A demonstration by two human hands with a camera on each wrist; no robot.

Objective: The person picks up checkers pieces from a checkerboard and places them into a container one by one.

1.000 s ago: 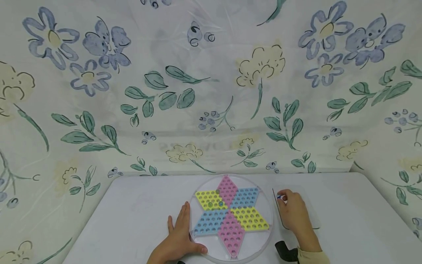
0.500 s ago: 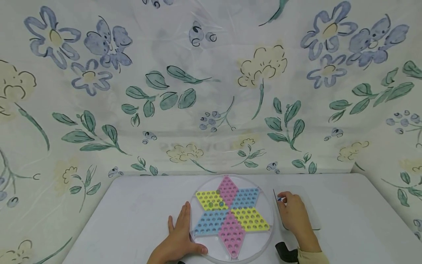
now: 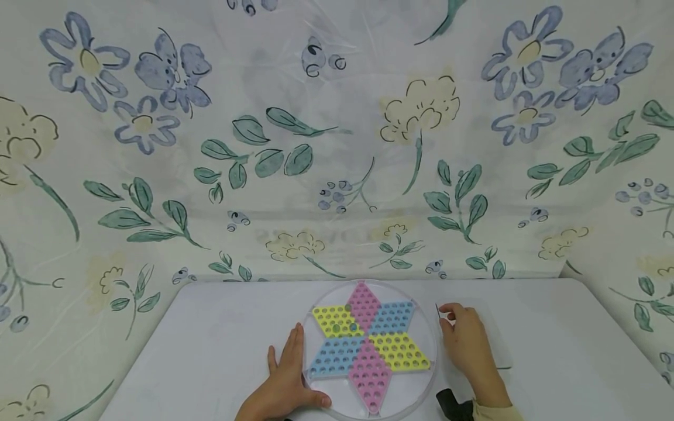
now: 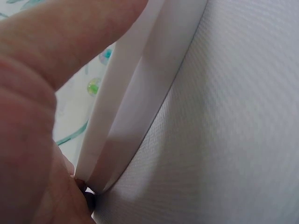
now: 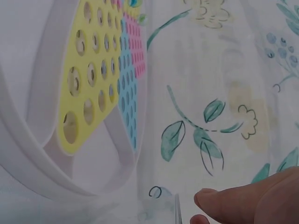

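A round white Chinese checkers board lies on the table, its star coloured pink, yellow and blue. Glass marbles sit on it near the upper left: one green marble, one bluish marble. My left hand rests against the board's left side, fingers straight, thumb on the rim. To the right, my right hand bends over a clear flat tray, thumb and index finger near its left edge. In the right wrist view the fingertips are close together; I cannot tell if they hold anything.
A black curved object sits at the right wrist by the sleeve. The white table meets a floral sheet hanging behind it and at both sides.
My right hand shifts slightly left across the tray's left edge. The small blue-and-white thing at its fingertips earlier no longer shows. The left hand and board stay in place.
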